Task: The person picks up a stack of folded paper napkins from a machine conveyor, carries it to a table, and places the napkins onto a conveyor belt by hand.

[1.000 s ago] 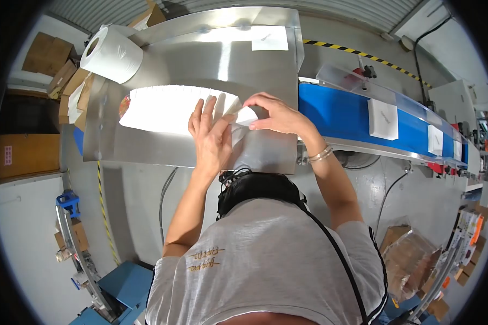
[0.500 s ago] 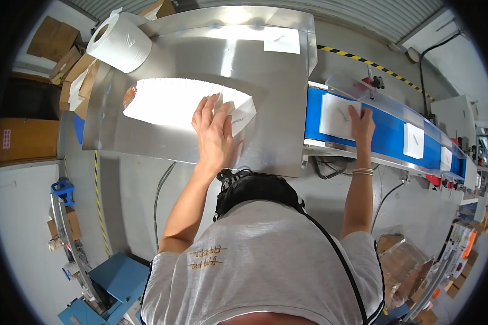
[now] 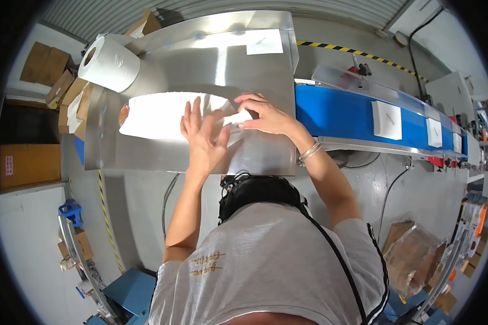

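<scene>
A row of white packets [image 3: 157,116] lies on its side on the steel table, packed tightly together. My left hand [image 3: 201,138] rests over the right part of this row, its fingers spread. At the row's right end, my right hand [image 3: 261,115] has thumb and fingers closed on the edge of a white packet [image 3: 244,116]. The two hands are close together, and the fingers hide part of that packet. A single white sheet or packet with a small dark print [image 3: 264,42] lies flat at the table's back right.
A blue conveyor belt [image 3: 336,111] runs to the right from the steel table [image 3: 255,154], carrying several white packets [image 3: 387,120]. Its clear guard [image 3: 385,89] stands along the far side. A large white roll [image 3: 109,64] sits at the table's back left, near cardboard boxes [image 3: 76,103].
My right hand has let go of a packet on the belt and moved left to the row's end. That packet has travelled right along the belt. My left hand stays on the row.
</scene>
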### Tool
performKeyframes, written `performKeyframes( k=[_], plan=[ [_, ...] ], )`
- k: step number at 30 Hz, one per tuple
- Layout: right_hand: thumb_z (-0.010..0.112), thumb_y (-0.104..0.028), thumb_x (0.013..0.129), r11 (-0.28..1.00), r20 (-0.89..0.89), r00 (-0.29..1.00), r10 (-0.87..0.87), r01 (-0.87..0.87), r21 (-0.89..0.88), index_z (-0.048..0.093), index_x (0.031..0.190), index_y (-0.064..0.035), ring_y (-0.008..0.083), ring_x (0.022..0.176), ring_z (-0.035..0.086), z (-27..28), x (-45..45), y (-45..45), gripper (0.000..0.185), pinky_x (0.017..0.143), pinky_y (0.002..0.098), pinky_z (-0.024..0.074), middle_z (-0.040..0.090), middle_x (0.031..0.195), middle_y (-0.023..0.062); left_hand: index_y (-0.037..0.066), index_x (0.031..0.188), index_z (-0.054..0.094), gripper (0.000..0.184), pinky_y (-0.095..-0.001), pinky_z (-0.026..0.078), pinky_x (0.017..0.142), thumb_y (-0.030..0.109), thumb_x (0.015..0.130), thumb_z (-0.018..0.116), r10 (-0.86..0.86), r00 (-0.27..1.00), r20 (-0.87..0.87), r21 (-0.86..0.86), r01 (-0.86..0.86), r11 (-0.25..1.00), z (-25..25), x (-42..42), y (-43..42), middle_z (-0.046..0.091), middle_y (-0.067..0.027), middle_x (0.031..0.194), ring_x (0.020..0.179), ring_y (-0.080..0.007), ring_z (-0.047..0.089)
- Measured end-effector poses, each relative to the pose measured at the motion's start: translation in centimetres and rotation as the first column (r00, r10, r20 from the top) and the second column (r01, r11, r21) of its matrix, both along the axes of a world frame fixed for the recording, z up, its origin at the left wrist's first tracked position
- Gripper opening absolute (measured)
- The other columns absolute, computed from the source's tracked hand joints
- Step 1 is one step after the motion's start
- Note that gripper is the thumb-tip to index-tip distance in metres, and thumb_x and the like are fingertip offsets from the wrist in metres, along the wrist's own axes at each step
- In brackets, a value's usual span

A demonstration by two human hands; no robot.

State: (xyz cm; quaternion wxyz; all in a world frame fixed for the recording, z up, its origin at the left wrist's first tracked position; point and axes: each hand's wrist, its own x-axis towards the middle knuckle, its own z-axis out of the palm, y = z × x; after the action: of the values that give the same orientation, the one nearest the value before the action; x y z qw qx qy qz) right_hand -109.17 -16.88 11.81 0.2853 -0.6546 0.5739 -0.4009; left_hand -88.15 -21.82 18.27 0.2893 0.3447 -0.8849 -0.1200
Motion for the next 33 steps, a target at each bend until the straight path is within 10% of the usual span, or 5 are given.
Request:
performKeyframes(
  k=[5,16,21,29,33],
  plan=[
    [0.066,-0.021,0.093,0.92,0.461,0.798,-0.389,0.306,0.247,0.054,0.116,-0.0002,0.0086,0.086,0.058,-1.8,-4.0,4.7,0.033,0.073,0.0263,0.0497,0.063,0.095,0.0047,0.005,0.124,0.059,0.041,-0.0517,0.026,0.108,0.005,0.083,0.065,0.064,0.998,0.017,-0.018,-0.064,0.998,-1.4,0.4,-1.3,0.043,-0.0204,0.141,0.134,-0.0401,0.035],
    [0.076,-0.034,0.077,0.329,-0.621,-0.052,-0.782,0.811,-0.483,0.056,0.123,-0.0029,0.0396,0.109,0.055,-1.6,-13.0,10.7,0.059,0.093,0.046,0.0442,0.062,0.114,0.0183,0.006,0.11,0.067,0.029,-0.0478,0.032,0.105,-0.002,0.082,0.063,0.099,0.992,-0.074,-0.002,-0.099,0.995,-1.6,0.0,-1.2,0.052,-0.0178,0.133,0.128,-0.0382,0.043],
    [0.077,-0.017,0.078,0.931,-0.024,0.935,-0.355,0.356,0.08,0.058,0.122,-0.0084,0.0272,0.107,0.058,3.3,-4.1,3.9,0.049,0.092,0.0368,0.0466,0.06,0.117,0.0114,0.006,0.106,0.068,0.024,-0.049,0.032,0.106,-0.001,0.083,0.063,0.065,0.997,-0.048,-0.08,-0.069,0.994,-1.8,0.1,-1.2,0.051,-0.017,0.135,0.129,-0.0398,0.041],
    [0.073,-0.016,0.083,0.974,-0.144,0.988,0.059,-0.089,-0.207,0.056,0.119,-0.0045,0.0177,0.103,0.058,-0.8,0.6,-1.7,0.041,0.086,0.0305,0.048,0.058,0.12,0.0077,0.009,0.111,0.067,0.028,-0.0529,0.024,0.109,0.007,0.083,0.067,0.09,0.996,0.011,-0.107,-0.088,0.99,-0.5,0.4,-1.3,0.043,-0.0176,0.143,0.136,-0.0408,0.032],
    [0.069,-0.027,0.09,0.891,0.413,0.807,-0.422,0.286,0.352,0.06,0.101,-0.0015,0.008,0.082,0.055,0.1,-2.8,4.0,0.029,0.069,0.0243,0.0464,0.061,0.093,0.0021,0.009,0.113,0.066,0.031,-0.0517,0.026,0.108,0.002,0.083,0.064,0.115,0.992,-0.052,-0.055,-0.117,0.992,-1.8,1.0,-2.4,0.049,-0.0179,0.135,0.13,-0.0397,0.039]
  ],
)
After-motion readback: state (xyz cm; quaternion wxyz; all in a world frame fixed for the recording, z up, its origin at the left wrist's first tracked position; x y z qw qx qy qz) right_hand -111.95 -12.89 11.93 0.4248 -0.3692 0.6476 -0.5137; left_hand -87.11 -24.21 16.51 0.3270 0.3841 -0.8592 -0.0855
